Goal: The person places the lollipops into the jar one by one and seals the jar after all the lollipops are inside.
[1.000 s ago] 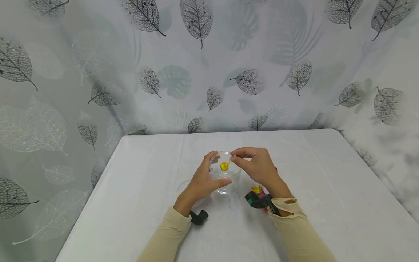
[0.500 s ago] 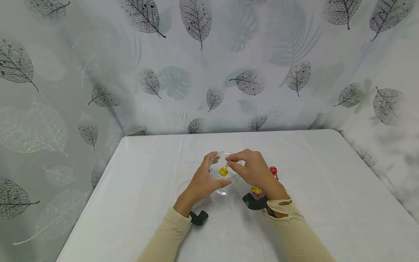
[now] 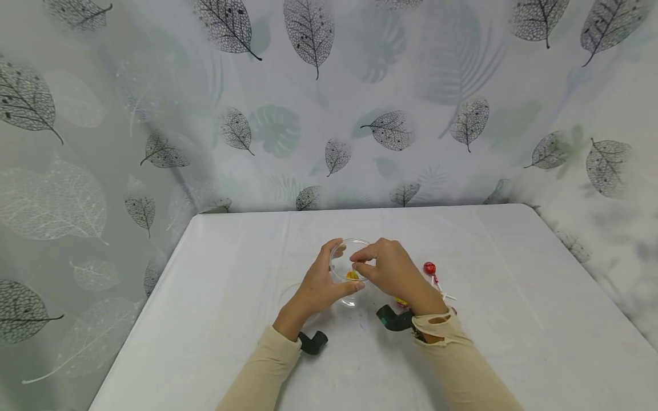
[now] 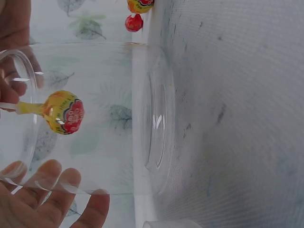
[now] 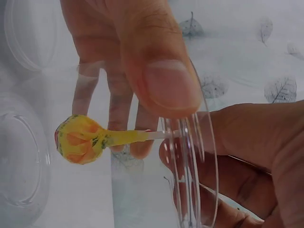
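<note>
Grips a clear jar [image 4: 102, 156] with the left hand [image 3: 319, 285], thumb and fingers curled against opposite sides of its wall. At the jar's mouth, pinches the stick [image 5: 154, 135] of a yellow-and-red lollipop [image 4: 65, 113] with thumb and fingers of the right hand [image 3: 390, 271], holding the head inside the jar, apart from its base. On the counter [image 3: 231, 279] right of the jar, a red lollipop [image 3: 429, 268] and a partly hidden yellow candy [image 3: 400, 301].

Leaf-patterned walls [image 3: 339, 85] rise behind a white table [image 3: 534, 342]
</note>
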Demonstrator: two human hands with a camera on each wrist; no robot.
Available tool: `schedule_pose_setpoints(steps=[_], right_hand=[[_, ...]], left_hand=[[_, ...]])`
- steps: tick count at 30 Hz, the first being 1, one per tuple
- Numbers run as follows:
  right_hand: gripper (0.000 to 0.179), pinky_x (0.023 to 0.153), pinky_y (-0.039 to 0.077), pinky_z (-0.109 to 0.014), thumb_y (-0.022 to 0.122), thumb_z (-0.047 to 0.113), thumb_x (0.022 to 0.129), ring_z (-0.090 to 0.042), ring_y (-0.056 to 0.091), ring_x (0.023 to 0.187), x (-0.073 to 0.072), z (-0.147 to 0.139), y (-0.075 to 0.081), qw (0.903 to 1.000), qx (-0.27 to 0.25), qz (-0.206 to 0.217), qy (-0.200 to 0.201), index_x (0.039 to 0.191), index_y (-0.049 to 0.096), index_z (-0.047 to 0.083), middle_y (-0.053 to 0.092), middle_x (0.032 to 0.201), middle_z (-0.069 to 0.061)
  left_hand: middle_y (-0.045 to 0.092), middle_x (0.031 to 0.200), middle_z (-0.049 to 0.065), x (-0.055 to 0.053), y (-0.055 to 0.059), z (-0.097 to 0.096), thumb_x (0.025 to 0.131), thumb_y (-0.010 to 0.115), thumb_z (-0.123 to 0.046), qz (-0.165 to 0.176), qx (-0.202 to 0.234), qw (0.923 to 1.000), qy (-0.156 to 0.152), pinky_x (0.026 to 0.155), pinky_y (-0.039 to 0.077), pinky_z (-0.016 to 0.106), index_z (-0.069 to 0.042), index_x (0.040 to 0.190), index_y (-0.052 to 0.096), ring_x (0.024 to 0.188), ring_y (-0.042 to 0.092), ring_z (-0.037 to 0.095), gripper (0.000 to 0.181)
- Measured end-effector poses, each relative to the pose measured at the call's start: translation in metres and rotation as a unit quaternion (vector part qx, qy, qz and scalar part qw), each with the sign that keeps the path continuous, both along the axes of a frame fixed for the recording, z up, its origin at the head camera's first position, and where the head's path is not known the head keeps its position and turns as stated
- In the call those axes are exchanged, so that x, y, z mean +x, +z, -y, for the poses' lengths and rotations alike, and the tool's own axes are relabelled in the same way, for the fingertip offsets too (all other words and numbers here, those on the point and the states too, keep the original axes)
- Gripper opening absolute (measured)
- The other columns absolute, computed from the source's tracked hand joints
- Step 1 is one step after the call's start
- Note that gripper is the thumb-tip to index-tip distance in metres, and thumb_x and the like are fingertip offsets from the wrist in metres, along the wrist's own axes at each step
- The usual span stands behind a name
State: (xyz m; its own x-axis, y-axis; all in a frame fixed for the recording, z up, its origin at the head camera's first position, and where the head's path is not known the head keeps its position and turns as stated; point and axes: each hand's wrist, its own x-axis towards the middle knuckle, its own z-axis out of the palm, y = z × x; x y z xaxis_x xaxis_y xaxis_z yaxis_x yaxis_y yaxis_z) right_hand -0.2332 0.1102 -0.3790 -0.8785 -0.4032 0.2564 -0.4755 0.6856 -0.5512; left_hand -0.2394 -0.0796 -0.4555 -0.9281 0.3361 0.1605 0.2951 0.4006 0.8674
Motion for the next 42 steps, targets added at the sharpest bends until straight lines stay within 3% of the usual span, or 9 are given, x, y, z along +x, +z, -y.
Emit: schedule_pose_setpoints(steps=[4,11,17,23,27,31,36,42], right_hand=[[0.013,0.071,0.051,-0.033,0.074,0.013,0.084,-0.018,0.063,0.088,0.001,-0.002,-0.005,0.9999,-0.002,0.0,0.01,0.096,0.079,0.016,0.074,0.09,0.006],[0.015,0.067,0.049,-0.03,0.074,0.013,0.084,-0.017,0.062,0.085,0.004,-0.006,-0.009,0.9998,-0.002,-0.016,0.014,0.098,0.079,0.015,0.074,0.088,0.006],[0.019,0.079,0.053,-0.039,0.073,0.015,0.085,-0.02,0.064,0.092,0.004,-0.015,-0.008,0.9983,-0.003,-0.059,0.006,0.104,0.076,0.013,0.074,0.092,0.005],[0.02,0.08,0.053,-0.043,0.075,0.014,0.085,-0.021,0.064,0.095,0.001,-0.036,-0.004,0.9915,-0.047,-0.118,-0.027,0.105,0.075,0.012,0.073,0.101,-0.001],[0.019,0.075,0.052,-0.043,0.073,0.012,0.086,-0.022,0.064,0.093,-0.002,-0.058,-0.004,0.9877,-0.064,-0.121,-0.077,0.105,0.074,0.01,0.072,0.101,-0.004],[0.02,0.075,0.052,-0.045,0.07,0.013,0.089,-0.026,0.063,0.092,-0.008,-0.082,-0.009,0.987,-0.05,-0.08,-0.13,0.108,0.072,0.008,0.071,0.101,-0.009],[0.025,0.07,0.053,-0.039,0.066,0.022,0.092,-0.027,0.06,0.09,-0.012,-0.109,-0.021,0.9819,0.002,0.028,-0.187,0.112,0.07,0.008,0.07,0.099,-0.011],[0.027,0.075,0.053,-0.043,0.063,0.028,0.093,-0.029,0.061,0.092,-0.01,-0.127,-0.035,0.9728,0.049,0.12,-0.192,0.108,0.072,0.008,0.071,0.1,-0.011]], left_hand=[[0.038,0.148,-0.011,0.0,-0.002,-0.003,0.073,0.076,-0.061,-0.007,-0.003,1.0,-0.002,0.105,0.036,0.056,-0.039,0.148,0.019,0.136,0.038,0.014,0.097],[0.038,0.15,-0.005,0.001,-0.004,-0.007,0.074,0.075,-0.06,-0.014,-0.001,0.9998,-0.012,0.104,0.036,0.057,-0.042,0.147,0.018,0.137,0.038,0.015,0.095],[0.038,0.151,-0.004,0.001,-0.005,-0.008,0.074,0.075,-0.06,-0.006,-0.004,0.9999,-0.015,0.105,0.036,0.056,-0.041,0.148,0.016,0.138,0.037,0.014,0.096],[0.04,0.149,-0.008,0.0,-0.004,-0.007,0.073,0.076,-0.061,-0.016,-0.01,0.9998,-0.006,0.105,0.037,0.052,-0.035,0.149,0.018,0.136,0.038,0.015,0.099],[0.04,0.147,-0.012,-0.001,-0.004,-0.005,0.071,0.077,-0.062,-0.015,-0.007,0.9999,0.003,0.105,0.037,0.049,-0.034,0.149,0.021,0.135,0.039,0.011,0.1],[0.041,0.147,-0.011,-0.001,-0.004,-0.003,0.07,0.078,-0.061,-0.019,0.001,0.9998,0.009,0.105,0.038,0.047,-0.03,0.149,0.024,0.135,0.039,0.01,0.101],[0.041,0.147,-0.01,-0.002,-0.004,-0.002,0.071,0.079,-0.057,-0.02,0.007,0.9998,0.006,0.105,0.038,0.047,-0.031,0.148,0.024,0.135,0.039,0.011,0.099],[0.042,0.147,-0.008,-0.004,-0.004,-0.003,0.073,0.081,-0.052,-0.022,0.012,0.9997,0.004,0.105,0.037,0.047,-0.03,0.149,0.024,0.135,0.039,0.012,0.097]])
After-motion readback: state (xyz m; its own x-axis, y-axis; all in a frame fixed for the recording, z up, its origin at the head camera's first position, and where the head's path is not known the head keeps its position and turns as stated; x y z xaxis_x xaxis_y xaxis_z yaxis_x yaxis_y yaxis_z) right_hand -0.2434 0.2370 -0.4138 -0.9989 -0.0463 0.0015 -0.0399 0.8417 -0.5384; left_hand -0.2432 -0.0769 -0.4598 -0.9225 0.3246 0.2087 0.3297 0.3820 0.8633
